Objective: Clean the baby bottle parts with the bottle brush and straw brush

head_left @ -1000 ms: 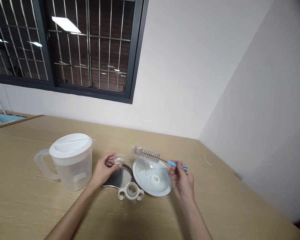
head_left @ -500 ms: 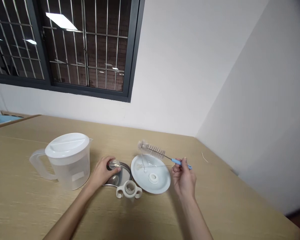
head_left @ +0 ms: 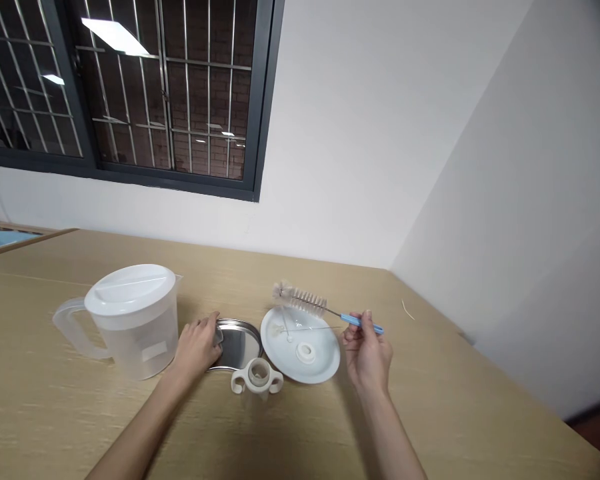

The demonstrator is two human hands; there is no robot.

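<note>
My left hand point(head_left: 196, 348) is curled round a small clear glass vessel point(head_left: 219, 335), largely hidden by the fingers, at the left rim of a round metal tray point(head_left: 241, 347). In my right hand point(head_left: 367, 350) is a bottle brush point(head_left: 305, 300) with a blue handle and pale bristles, its head above the far edge of a white plate point(head_left: 293, 372). A white ring point(head_left: 306, 353) and thin sticks lie on the plate; one thin rod reaches toward my right fingers, and I cannot tell whether they hold it. A cream-coloured two-hooked clamp point(head_left: 258, 377) surrounds a clear tube's top.
A lidded translucent pitcher point(head_left: 147, 343) stands just left of my left hand. A thin white strand point(head_left: 407, 309) lies on the wooden table point(head_left: 455, 400) at the right. Walls and a barred window point(head_left: 180, 93) rise behind.
My left hand has drawn the glass vessel left, from over the tray to its left rim, and turned so the back of the hand covers it. The right hand and brush have barely moved.
</note>
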